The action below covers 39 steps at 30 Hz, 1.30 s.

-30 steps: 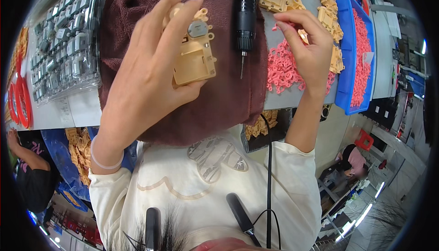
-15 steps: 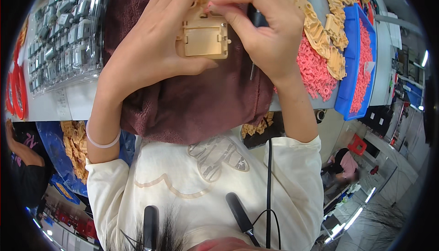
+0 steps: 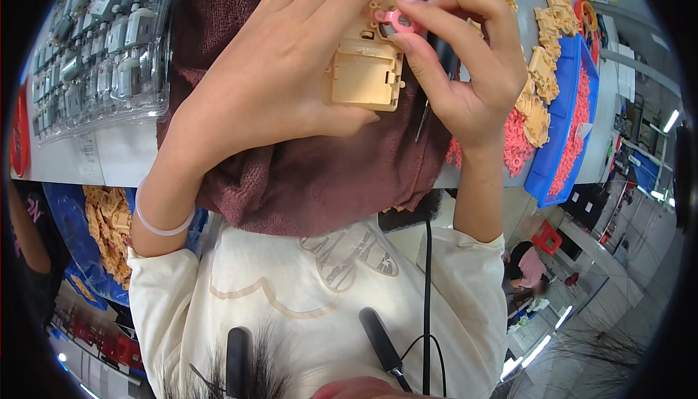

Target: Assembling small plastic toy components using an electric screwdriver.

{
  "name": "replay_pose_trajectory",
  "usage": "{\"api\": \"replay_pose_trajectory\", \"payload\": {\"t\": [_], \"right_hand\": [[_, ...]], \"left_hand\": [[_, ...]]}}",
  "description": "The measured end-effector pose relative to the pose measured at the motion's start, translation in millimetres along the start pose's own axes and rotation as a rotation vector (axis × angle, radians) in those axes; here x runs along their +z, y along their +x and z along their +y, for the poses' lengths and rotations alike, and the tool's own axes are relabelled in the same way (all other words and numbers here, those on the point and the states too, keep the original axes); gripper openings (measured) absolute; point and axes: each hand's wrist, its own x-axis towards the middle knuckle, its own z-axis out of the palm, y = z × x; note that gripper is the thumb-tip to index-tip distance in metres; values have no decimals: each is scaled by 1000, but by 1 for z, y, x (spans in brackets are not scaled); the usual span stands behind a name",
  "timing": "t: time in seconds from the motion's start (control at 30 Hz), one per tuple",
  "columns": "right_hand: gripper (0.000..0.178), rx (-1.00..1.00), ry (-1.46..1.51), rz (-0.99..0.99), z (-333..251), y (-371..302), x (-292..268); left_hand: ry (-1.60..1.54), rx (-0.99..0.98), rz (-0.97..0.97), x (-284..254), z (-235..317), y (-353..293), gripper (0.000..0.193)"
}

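Observation:
My left hand (image 3: 269, 57) is wrapped round a pale yellow plastic housing (image 3: 367, 82) with a square recess, its thumb along the lower edge. The housing is held up over a brown towel (image 3: 313, 173). At the housing's upper end, my right hand (image 3: 469, 61) pinches a small pink ring-shaped plastic piece (image 3: 398, 22) between thumb and forefinger. The pink piece touches or nearly touches the housing; I cannot tell whether it is seated. Beneath my right hand lies a dark tool with a thin metal shaft (image 3: 423, 119), partly hidden.
A clear tray (image 3: 163, 97) of grey parts stands at the left. On the right are yellow housings (image 3: 542, 68), loose pink pieces (image 3: 518, 141) and a blue bin (image 3: 542, 173) holding more. Below the table's left edge sit yellow parts (image 3: 105, 232) in blue plastic. Another person's arm (image 3: 27, 235) shows far left.
Both hands and the housing have shifted right and slightly down in the picture. The pink piece, mostly covered by fingers before, now shows its ring. The view itself has moved a little.

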Motion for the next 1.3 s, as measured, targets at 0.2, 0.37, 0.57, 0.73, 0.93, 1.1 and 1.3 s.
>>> {"api": "replay_pose_trajectory", "payload": {"t": [0.2,0.37,0.57,0.73,0.93,1.1,1.3], "right_hand": [[26,190,262,-147,5,5,-8],[30,316,349,-240,0,7,-8],[25,351,281,-289,-8,11,-7],[23,358,216,-299,-12,12,-9],[28,492,315,-49,-11,-5,-4],[48,906,-55,-79,-14,-22,-15],[72,900,-248,-298,-5,-17,-7]], "left_hand": [[17,-5,15,1,4,5,91],[9,-42,17,-1,1,2,91],[97,-47,-94,-17,7,9,80],[-47,-148,-242,-26,5,14,84],[-16,-126,-221,-31,14,12,90],[-199,-210,-225,-33,9,4,92],[8,-56,-79,-13,17,12,70]]}}
